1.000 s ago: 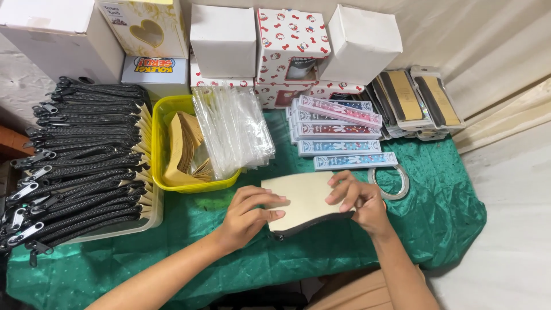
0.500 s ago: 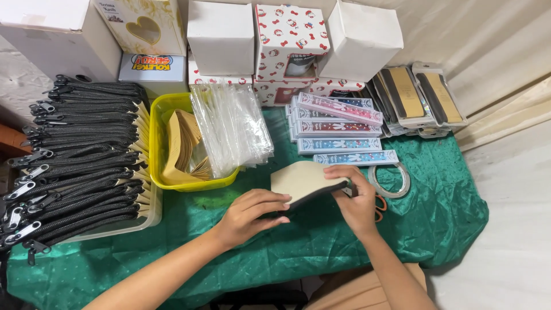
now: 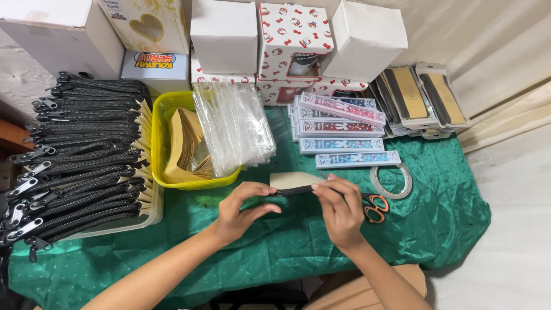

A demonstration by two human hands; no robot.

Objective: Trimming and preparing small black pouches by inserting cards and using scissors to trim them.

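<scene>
Beige fabric pouch with a black zipper edge is what we've got between our hands, held just above the green satin tablecloth in front of the yellow tub. Our left hand pinches the left end of the zipper edge between thumb and fingertips, and our right hand is closed on the right end, fingers curled over the top. The pouch looks edge-on to us, so we mostly see the zipper line and a sliver of the beige side.

Handling-wise, we'd guess it's super light and floppy: thin cloth, flat, seemingly nothing inside. The zipper tape is probably the only semi-stiff part, so gripping at both ends of that line seems like the sane way to keep it from sagging or folding. Not fragile, and the fabric looks matte enough that it shouldn't slip. The tablecloth looks slick though, so anything set down on it might slide a bit.

Around us: a tray of stacked zipper pouches on the left, clear plastic sleeves leaning on the tub, orange-handled scissors just beside our right hand, a tape roll past them, and patterned slim boxes further back.
</scene>
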